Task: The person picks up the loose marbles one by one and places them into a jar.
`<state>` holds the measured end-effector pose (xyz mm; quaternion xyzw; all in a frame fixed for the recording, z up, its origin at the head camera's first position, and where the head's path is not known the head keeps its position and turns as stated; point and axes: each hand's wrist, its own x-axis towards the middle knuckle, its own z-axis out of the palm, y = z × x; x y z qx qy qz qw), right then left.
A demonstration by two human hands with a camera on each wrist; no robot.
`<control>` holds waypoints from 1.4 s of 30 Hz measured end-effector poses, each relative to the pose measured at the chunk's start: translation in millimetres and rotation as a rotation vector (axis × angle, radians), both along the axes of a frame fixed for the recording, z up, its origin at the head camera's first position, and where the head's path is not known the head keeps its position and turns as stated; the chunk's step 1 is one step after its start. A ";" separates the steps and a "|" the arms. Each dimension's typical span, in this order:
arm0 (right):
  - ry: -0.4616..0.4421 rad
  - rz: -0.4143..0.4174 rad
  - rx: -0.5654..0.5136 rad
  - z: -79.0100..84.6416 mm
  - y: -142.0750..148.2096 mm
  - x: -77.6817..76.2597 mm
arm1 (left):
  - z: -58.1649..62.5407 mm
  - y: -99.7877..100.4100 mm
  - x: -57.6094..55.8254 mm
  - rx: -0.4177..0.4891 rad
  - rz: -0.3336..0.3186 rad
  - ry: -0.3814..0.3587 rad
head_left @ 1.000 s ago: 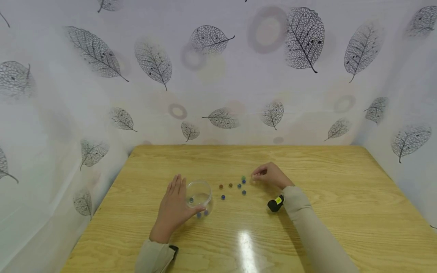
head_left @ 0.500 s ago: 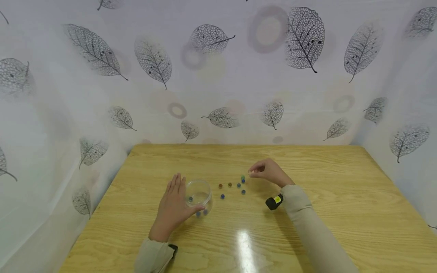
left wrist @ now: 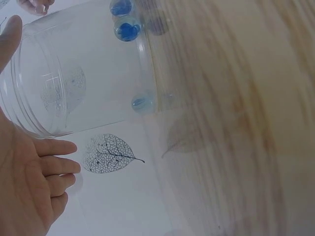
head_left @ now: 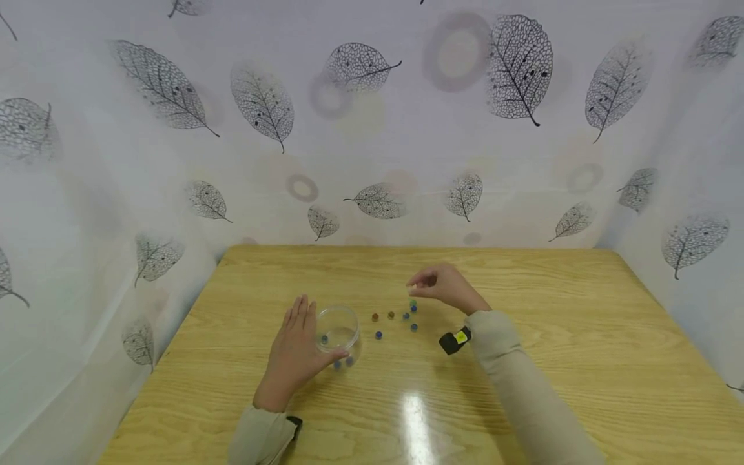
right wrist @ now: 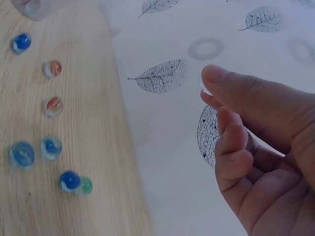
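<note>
A clear jar point(head_left: 347, 314) stands on the table with three blue marbles at its bottom, one of them a blue marble point(left wrist: 127, 28) in the left wrist view. My left hand point(head_left: 295, 352) rests beside the jar, fingers straight on its left side and thumb stretched across its front. Thumb and fingertips of my right hand point(head_left: 446, 285) pinch a small pale marble point(right wrist: 205, 90), mostly hidden by them, above the table. Just below that hand lie a green marble point(right wrist: 86, 186) and a dark blue marble point(right wrist: 70, 181), side by side.
Between jar and right hand are scattered more marbles: an orange-red marble point(head_left: 374, 317), a brownish marble point(head_left: 391, 315) and several blue ones, such as a blue marble point(head_left: 378, 335). The wooden table point(head_left: 523, 271) ends at a leaf-printed cloth point(head_left: 395, 142) behind.
My right hand has risen from the table and moved left with the pale marble, now over the green marble. The left hand and the jar stay where they were.
</note>
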<state>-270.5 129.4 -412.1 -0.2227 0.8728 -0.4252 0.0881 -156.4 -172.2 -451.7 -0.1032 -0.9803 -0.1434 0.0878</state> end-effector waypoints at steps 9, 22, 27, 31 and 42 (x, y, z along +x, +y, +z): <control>-0.002 0.032 -0.038 5.7 -19.8 0.8 | -1.4 -0.4 -0.8 0.006 0.001 -0.006; -0.008 0.120 -0.052 9.6 -54.6 6.0 | -1.9 0.2 -1.5 -0.003 0.013 0.001; 0.012 0.162 -0.025 10.4 -64.8 7.5 | -2.3 0.1 -1.8 -0.001 0.009 0.005; 0.031 0.193 0.004 9.9 -72.0 8.3 | -2.1 0.5 -2.1 0.005 0.009 -0.011; 0.054 0.267 0.042 10.8 -87.5 10.8 | 0.0 0.2 -1.1 -0.029 0.001 0.003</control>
